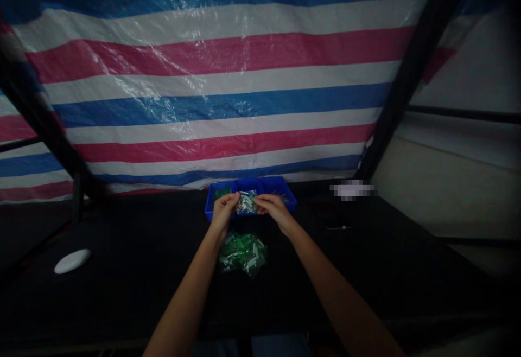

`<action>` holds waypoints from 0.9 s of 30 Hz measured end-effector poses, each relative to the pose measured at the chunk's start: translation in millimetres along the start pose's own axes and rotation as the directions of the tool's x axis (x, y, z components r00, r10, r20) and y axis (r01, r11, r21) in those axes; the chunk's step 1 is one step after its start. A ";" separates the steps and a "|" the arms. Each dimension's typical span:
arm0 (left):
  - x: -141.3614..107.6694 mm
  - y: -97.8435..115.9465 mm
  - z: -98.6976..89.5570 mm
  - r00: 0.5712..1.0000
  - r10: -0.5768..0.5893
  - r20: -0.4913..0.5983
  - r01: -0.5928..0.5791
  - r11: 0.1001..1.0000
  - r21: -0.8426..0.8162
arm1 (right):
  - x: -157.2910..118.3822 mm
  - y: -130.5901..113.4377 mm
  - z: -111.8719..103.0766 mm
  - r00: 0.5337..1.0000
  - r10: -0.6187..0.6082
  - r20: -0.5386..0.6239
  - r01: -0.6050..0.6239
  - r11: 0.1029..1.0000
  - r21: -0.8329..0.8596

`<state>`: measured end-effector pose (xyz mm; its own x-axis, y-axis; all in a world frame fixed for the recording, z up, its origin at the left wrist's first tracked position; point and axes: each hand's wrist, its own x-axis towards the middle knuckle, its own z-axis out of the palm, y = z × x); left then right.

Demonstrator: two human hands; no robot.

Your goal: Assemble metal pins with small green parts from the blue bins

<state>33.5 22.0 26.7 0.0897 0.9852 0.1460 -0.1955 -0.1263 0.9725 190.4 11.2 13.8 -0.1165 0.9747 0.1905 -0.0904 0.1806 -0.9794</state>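
Both hands are raised over the front of a blue divided tray (209,205). Between them is a small clear plastic bag (247,202) with pale pieces in it. My left hand (225,208) pinches the bag's left edge with thumb and finger. At its right edge, my right hand (274,209) pinches the bag, fingers bent. The tray's left compartment holds green items (222,191); thin wire-like pieces (284,198) lie in the right one. What the middle compartment holds is hidden behind the bag. Nearer to me, between my forearms, lies a pile of clear bags with green and white contents (243,253).
A white oval object (72,261) rests on the black table (134,286) at the left. At the right are a dark flat object (337,221) and a blurred pale item (352,189). Striped sheeting (228,96) hangs behind, between dark slanted posts.
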 end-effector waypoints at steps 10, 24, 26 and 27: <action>-8.1 2.6 -6.8 1.000 0.000 -0.030 0.002 0.998 0.060 | -0.8 0.4 0.2 0.997 0.001 -0.082 -0.001 1.000 0.000; -8.9 5.3 -10.5 0.997 0.072 -0.021 -0.065 0.973 0.220 | 0.3 3.3 0.2 0.993 -0.029 -0.113 0.034 0.998 0.048; -9.6 5.9 -10.7 0.998 0.062 -0.016 -0.058 0.975 0.213 | -0.6 2.1 0.8 0.995 -0.010 -0.098 0.017 0.998 0.066; -9.8 6.0 -10.8 0.998 0.063 -0.013 -0.059 0.976 0.210 | -1.1 1.3 1.1 0.995 0.002 -0.095 0.005 0.997 0.075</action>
<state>20.9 12.8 29.1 0.0647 0.9768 0.2044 0.0089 -0.2054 0.9786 189.3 10.2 12.3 -0.0221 0.9832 0.1812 -0.1651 0.1752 -0.9706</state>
